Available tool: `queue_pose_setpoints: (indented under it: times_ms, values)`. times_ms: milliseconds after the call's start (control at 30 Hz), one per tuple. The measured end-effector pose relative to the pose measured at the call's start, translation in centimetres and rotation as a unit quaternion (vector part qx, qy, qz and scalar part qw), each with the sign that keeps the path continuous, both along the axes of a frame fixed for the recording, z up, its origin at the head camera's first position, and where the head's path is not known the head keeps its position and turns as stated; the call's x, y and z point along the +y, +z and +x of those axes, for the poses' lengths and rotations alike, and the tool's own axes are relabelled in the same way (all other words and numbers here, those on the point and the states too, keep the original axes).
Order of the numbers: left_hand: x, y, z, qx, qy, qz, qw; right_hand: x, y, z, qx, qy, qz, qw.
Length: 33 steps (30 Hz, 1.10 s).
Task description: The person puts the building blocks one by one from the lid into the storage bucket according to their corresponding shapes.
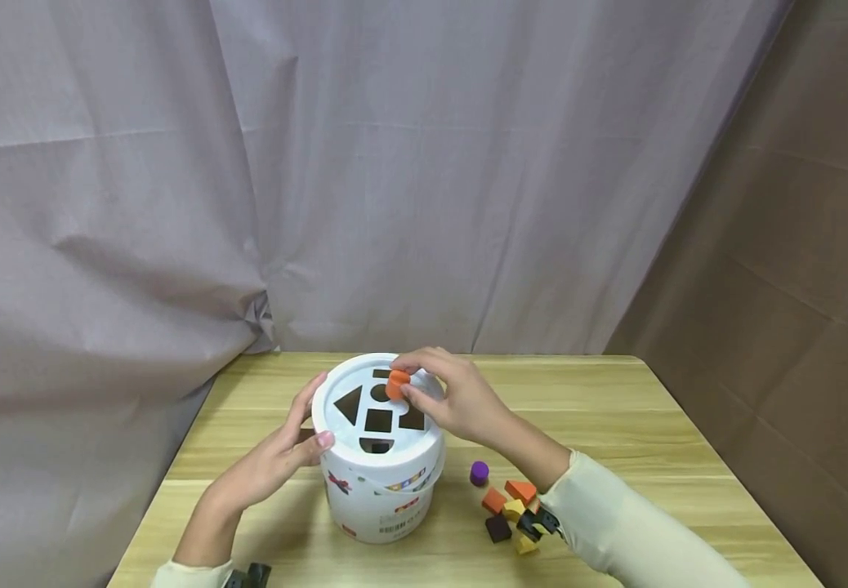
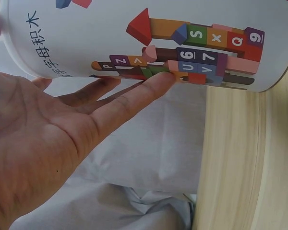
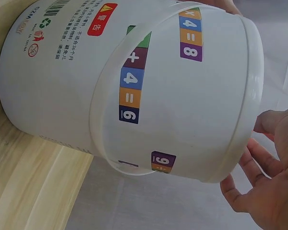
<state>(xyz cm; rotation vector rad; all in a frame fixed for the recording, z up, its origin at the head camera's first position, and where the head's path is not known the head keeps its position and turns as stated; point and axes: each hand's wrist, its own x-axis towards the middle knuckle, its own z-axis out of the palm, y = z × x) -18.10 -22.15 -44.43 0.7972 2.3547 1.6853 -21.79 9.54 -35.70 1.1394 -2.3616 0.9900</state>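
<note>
The right hand (image 1: 461, 400) pinches a small orange block (image 1: 395, 385) between thumb and fingertips, its grip narrow. The block is over the white lid (image 1: 346, 438), just beside the round cutout (image 1: 381, 393); whether it touches the lid cannot be told. In the right wrist view the block is hidden.

The left hand (image 1: 284, 452) is spread wide against the printed white bucket (image 1: 378, 516), thumb on the lid's rim and fingers nearly straight along the outer wall. The bucket stands upright, its handle (image 3: 100, 91) hanging down against the side that faces the person.

The bucket sits left of the middle of the wooden counter (image 1: 593, 392). Beyond the counter's far edge hangs a grey curtain (image 1: 424, 163), with a brown drape (image 1: 784, 269) off the right edge. The widest stretch of wood runs right of the right forearm. Near the bucket's right side is a purple cylinder (image 1: 479, 473). Past it, under the right wrist, a loose cluster of orange, yellow and dark blocks (image 1: 498, 527) is partly covered by a black wrist device (image 1: 533, 523).
</note>
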Motion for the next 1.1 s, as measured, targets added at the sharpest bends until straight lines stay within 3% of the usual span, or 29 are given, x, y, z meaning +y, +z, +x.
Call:
queue_pose_setpoints:
  times_ms: [267,567,1000,1100]
  values:
    - [0.2,-0.1,0.1,-0.007,-0.006,0.000,1.0000,-0.7,0.0,-0.2,-0.029,0.003,0.013,1.000]
    - [0.5,-0.2,0.2,-0.011,-0.005,-0.001,0.9999,-0.9,-0.5,-0.3,-0.023,0.011,0.018,1.000]
    - [0.4,-0.3,0.2,-0.003,-0.007,0.001,1.0000,1.1,-1.2,-0.3,-0.003,-0.035,0.011,0.999]
    - [0.3,-0.3,0.2,0.016,0.005,-0.019,0.9997,2.4,-1.5,-0.1,-0.001,-0.044,0.006,0.999]
